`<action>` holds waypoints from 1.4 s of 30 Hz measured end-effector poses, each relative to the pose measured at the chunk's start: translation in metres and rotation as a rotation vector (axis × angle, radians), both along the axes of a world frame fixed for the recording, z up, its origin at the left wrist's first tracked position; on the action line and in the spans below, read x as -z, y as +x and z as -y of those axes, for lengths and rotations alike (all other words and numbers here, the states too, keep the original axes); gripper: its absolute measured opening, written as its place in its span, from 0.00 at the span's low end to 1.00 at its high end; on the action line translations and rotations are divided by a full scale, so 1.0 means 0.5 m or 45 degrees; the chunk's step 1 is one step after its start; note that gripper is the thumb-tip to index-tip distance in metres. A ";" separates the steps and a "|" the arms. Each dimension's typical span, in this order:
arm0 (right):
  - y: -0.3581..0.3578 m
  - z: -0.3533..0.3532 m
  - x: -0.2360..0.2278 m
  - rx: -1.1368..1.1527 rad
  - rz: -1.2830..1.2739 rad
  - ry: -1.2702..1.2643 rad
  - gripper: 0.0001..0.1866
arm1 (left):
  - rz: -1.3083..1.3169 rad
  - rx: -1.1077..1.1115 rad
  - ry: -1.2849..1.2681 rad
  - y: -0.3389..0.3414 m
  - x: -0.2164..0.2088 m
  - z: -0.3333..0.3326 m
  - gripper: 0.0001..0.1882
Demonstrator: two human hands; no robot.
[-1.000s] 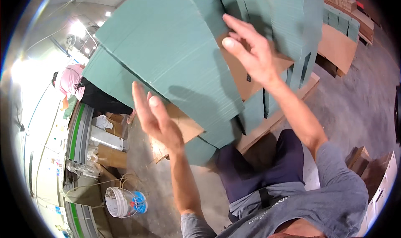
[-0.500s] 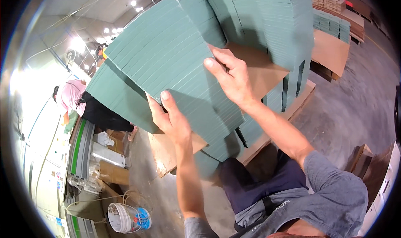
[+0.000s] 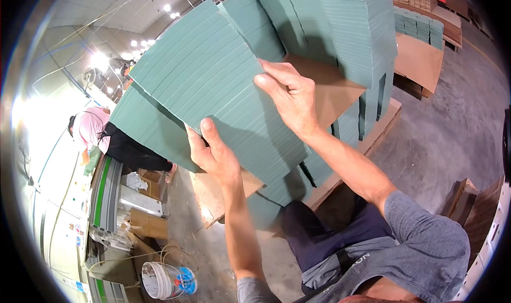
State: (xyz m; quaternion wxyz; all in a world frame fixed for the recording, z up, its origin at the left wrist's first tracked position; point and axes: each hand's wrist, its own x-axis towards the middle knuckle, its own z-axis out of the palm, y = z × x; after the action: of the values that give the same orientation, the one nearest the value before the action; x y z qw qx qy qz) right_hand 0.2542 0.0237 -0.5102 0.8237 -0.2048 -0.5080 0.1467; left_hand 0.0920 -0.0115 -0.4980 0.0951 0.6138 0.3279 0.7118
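Note:
Both my hands are on a tall stack of thin green boards point(image 3: 181, 74), whose layered edges face me. My left hand point(image 3: 215, 156) grips the left edge, its thumb lying on the front and its fingers reaching round the side. Higher up, my right hand point(image 3: 291, 98) pinches the right edge between thumb and bent fingers; some fingertips are hidden. More green board stacks point(image 3: 351, 31) stand behind and to the right. A brown sheet point(image 3: 327, 90) lies among them, beside my right hand.
A wooden pallet edge point(image 3: 386, 119) lies under the stacks. At left, a person in a pink top point(image 3: 91, 126) bends over a bench with grey and green rails point(image 3: 106, 194). A white bucket point(image 3: 154, 280) sits on the floor, lower left. Another pallet load point(image 3: 418, 63) stands far right.
My hands and the front stack have shifted slightly left in the picture, with the grip kept. The view has also moved a little.

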 end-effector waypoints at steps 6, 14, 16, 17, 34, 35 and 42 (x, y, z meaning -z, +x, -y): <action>-0.001 -0.005 0.002 0.003 -0.051 0.052 0.17 | 0.010 -0.002 0.061 -0.001 0.009 -0.012 0.26; -0.001 -0.013 0.007 0.001 -0.098 0.057 0.16 | 0.065 0.029 0.116 0.015 0.007 -0.013 0.23; -0.007 -0.006 0.008 0.003 -0.094 0.030 0.17 | 0.069 -0.006 0.176 0.017 0.005 -0.013 0.20; -0.009 -0.001 0.010 0.010 -0.089 0.001 0.18 | 0.074 -0.021 0.125 0.016 0.008 -0.011 0.20; -0.004 -0.002 0.000 -0.069 -0.143 -0.116 0.18 | 0.114 0.017 -0.040 0.017 0.009 0.006 0.23; -0.004 -0.004 0.000 -0.084 -0.154 -0.108 0.18 | 0.115 0.009 -0.014 0.019 0.008 0.005 0.22; -0.008 -0.004 -0.002 -0.021 -0.170 -0.060 0.17 | 0.109 0.033 -0.012 0.009 0.010 0.007 0.22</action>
State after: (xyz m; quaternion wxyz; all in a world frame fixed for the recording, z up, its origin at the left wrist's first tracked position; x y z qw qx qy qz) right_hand 0.2501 0.0257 -0.5092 0.8496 -0.2096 -0.4498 0.1786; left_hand 0.0967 -0.0151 -0.5031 0.1210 0.5866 0.3191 0.7345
